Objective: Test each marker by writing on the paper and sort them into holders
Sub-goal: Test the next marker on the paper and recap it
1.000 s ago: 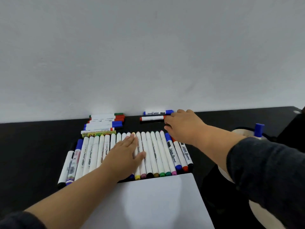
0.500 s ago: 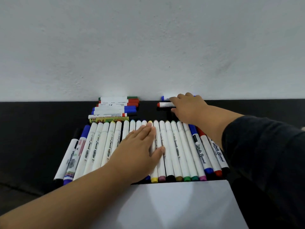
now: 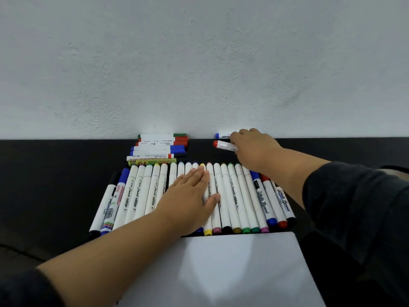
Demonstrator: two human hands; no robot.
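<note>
Fingers (image 3: pixel 199 176) of the left hand (image 3: pixel 190 196): straight, pressed together, lying flat across the middle of the marker row (image 3: pixel 234 196), thumb splayed to the right over the white barrels. Fingers of the right hand (image 3: pixel 254 149): curled round the red-capped marker (image 3: pixel 223 145), whose cap end sticks out to the left; how the fingertips sit underneath cannot be told. Items, left to right, placed relative to the marker row: black marker (image 3: pixel 104 207) and blue-capped marker (image 3: pixel 115 200) at the row's left end, lying side by side and touching it; marker stack (image 3: pixel 159 149) behind the row's left half, barrels crosswise to the row, green, red and blue caps pointing right, the rearmost against the wall (image 3: pixel 199 63); yellow-green permanent marker (image 3: pixel 152 162) at the front of that stack, just behind the row; blue-capped whiteboard marker (image 3: pixel 222 136) behind the row's right half, against the wall, just behind the held red-capped one and partly covered by the right hand; three whiteboard markers (image 3: pixel 274 202) with blue, red and black ends closing the row's right end. White paper (image 3: pixel 232 273): directly in front of the row, its far edge near the coloured cap ends. All lie on the black table (image 3: pixel 48 185).
</note>
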